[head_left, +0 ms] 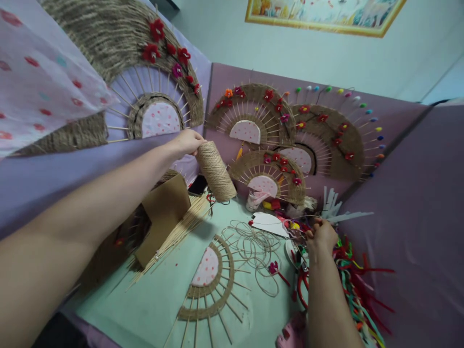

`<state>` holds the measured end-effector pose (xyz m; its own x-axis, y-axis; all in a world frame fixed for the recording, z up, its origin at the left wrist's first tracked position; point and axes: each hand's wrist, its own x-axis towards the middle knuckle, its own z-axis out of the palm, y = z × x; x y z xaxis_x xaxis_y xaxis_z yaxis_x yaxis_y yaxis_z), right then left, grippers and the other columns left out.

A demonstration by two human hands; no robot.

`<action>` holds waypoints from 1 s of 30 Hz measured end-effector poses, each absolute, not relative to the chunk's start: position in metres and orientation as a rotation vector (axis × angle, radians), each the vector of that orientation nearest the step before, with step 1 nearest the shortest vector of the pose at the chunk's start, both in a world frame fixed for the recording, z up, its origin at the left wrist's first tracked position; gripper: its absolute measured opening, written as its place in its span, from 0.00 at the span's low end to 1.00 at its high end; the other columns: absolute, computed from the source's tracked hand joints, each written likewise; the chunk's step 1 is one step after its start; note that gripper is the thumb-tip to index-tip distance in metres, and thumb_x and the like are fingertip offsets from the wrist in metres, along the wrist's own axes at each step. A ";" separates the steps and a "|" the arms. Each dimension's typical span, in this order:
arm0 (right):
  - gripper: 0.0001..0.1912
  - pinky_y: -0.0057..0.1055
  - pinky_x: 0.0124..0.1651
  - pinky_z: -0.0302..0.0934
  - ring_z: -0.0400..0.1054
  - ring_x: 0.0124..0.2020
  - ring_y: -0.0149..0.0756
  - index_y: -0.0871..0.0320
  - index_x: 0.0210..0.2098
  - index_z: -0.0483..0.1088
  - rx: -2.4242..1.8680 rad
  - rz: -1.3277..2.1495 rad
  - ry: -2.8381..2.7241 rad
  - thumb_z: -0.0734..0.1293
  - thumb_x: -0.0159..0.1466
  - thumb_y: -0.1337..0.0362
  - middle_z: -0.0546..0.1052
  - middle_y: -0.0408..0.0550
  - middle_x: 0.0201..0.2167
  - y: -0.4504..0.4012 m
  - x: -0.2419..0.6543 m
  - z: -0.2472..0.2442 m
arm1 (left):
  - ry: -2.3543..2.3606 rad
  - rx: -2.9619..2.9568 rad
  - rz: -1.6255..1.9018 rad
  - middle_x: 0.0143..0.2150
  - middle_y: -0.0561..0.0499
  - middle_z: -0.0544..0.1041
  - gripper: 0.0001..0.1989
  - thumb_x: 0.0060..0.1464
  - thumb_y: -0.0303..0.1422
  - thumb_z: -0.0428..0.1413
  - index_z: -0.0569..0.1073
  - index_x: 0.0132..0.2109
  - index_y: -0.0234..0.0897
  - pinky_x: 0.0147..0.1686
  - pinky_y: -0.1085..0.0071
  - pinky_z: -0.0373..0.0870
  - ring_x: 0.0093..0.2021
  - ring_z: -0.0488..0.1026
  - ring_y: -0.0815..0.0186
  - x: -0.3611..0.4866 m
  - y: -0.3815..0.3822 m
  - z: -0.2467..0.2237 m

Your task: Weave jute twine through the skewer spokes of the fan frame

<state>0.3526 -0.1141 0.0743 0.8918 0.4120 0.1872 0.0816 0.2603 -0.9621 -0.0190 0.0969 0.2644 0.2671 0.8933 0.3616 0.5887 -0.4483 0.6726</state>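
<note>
My left hand (189, 142) is closed on the upper end of a spool of jute twine (216, 171), holding it tilted above the table. On the right, my right hand (322, 238) pinches a thin strand of twine that runs off to the left. Between the hands, loose loops of twine (259, 249) lie tangled on the table. Nearer to me is a half-round fan frame (225, 300) of thin sticks, partly woven with twine, around a white centre with pink-red dots (206, 268).
Thin bamboo sticks (177, 227) and a brown cardboard piece (168, 208) lie left. Red-handled scissors (302, 287) and colourful pipe cleaners (362, 290) are by my right forearm. Finished fans with red flowers (268, 164) stand against the back panel. A large fan (108, 38) hangs left.
</note>
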 end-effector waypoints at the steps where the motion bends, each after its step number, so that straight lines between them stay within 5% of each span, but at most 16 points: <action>1: 0.12 0.33 0.31 0.67 0.69 0.31 0.33 0.62 0.42 0.68 -1.293 0.241 -0.386 0.61 0.64 0.60 0.74 0.48 0.35 -0.115 0.351 0.077 | 1.313 2.114 1.031 0.10 0.55 0.60 0.11 0.51 0.33 0.52 0.74 0.25 0.35 0.19 0.75 0.51 0.13 0.57 0.71 -0.015 0.098 0.259; 3: 0.10 0.24 0.15 0.55 0.56 0.14 0.26 0.60 0.29 0.67 -1.275 0.251 -0.273 0.61 0.62 0.61 0.66 0.38 0.17 -0.117 0.348 0.084 | 1.282 2.135 1.048 0.11 0.55 0.61 0.12 0.53 0.33 0.51 0.74 0.26 0.35 0.20 0.75 0.53 0.13 0.58 0.72 -0.002 0.100 0.246; 6: 0.08 0.22 0.10 0.40 0.42 0.10 0.22 0.56 0.22 0.61 -1.228 0.232 -0.217 0.62 0.56 0.62 0.52 0.31 0.09 -0.124 0.341 0.102 | 1.239 2.242 1.052 0.13 0.54 0.64 0.13 0.54 0.35 0.49 0.75 0.29 0.35 0.23 0.76 0.56 0.17 0.63 0.70 0.023 0.103 0.225; 14: 0.06 0.19 0.12 0.41 0.45 0.10 0.20 0.58 0.21 0.64 -1.181 0.234 -0.336 0.64 0.50 0.63 0.56 0.31 0.09 -0.137 0.326 0.137 | 1.073 2.588 0.938 0.27 0.49 0.77 0.08 0.49 0.32 0.53 0.76 0.28 0.40 0.32 0.73 0.59 0.34 0.72 0.63 0.089 0.125 0.176; 30: 0.07 0.22 0.15 0.39 0.48 0.11 0.21 0.60 0.20 0.65 -1.281 0.296 -0.456 0.65 0.51 0.65 0.58 0.34 0.10 -0.130 0.334 0.130 | 0.800 2.700 0.699 0.40 0.43 0.78 0.11 0.52 0.33 0.51 0.77 0.38 0.34 0.44 0.64 0.63 0.43 0.72 0.57 0.146 0.149 0.126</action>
<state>0.3342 -0.1298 0.1297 0.8746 0.4571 0.1617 0.0388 0.2664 -0.9631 0.1457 0.1488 0.1260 0.7359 0.5630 0.3761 0.4484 -0.8215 0.3522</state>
